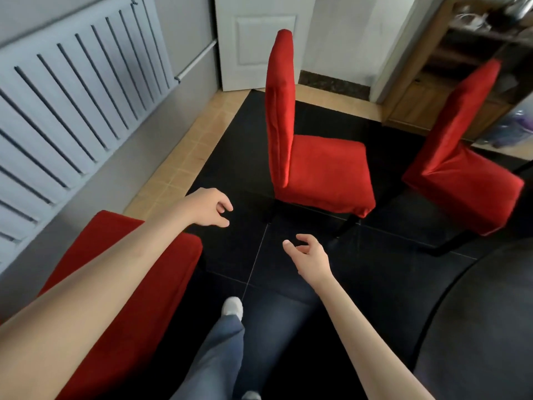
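Both arms reach forward over a black tiled floor [230, 255]. My left hand [209, 209] hangs with fingers loosely curled and holds nothing. My right hand [308, 255] is lower and to the right, fingers also loosely curled and empty. A red covered chair [317, 168] stands just beyond both hands, its back on the left and its seat facing right. Neither hand touches it. Below the hands I see legs in blue jeans and a foot in a white sock [233, 307].
A second red chair [467, 180] stands at the right, a third red chair [121, 298] under my left arm. A grey radiator [72, 90] lines the left wall. A dark round table edge [476, 327] fills the lower right. A white door [259, 39] and wooden shelves [450, 82] stand behind.
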Motion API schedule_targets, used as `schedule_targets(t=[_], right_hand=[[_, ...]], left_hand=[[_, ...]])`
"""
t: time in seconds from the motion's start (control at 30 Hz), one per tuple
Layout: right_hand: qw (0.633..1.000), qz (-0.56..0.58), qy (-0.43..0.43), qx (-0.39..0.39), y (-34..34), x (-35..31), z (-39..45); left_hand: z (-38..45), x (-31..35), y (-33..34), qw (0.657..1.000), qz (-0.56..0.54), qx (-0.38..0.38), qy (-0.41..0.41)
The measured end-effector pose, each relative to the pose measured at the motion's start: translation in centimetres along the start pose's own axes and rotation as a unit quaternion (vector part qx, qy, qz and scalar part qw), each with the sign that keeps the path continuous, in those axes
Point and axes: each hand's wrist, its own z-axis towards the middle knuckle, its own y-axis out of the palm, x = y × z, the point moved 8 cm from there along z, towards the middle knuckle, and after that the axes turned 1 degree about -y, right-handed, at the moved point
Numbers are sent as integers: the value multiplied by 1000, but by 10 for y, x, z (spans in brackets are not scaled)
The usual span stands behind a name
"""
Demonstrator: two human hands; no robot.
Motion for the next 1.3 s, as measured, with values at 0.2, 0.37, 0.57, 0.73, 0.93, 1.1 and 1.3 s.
schedule_targets(t=[0.2,0.37,0.57,0.73,0.93,1.1,1.3], right_hand=[[999,3,10,42,-38,-36,76],[997,17,7,73,-63,-82,143],[996,16,-2,86,-93,-114,208],[997,4,-15,79,-126,-141,278],[996,-27,-47,65,-151,-182,353],[996,-35,-72,39,-142,-222,403],[997,-27,-72,21,-111,-272,460]], left_hand=[[102,43,-63,995,11,34,90],[174,84,-125,987,34,42,151],[240,143,-177,974,17,52,219],[295,182,-216,965,31,90,245],[351,193,-259,965,38,121,228],[390,168,-292,975,26,128,180],[443,129,-342,975,31,128,178]])
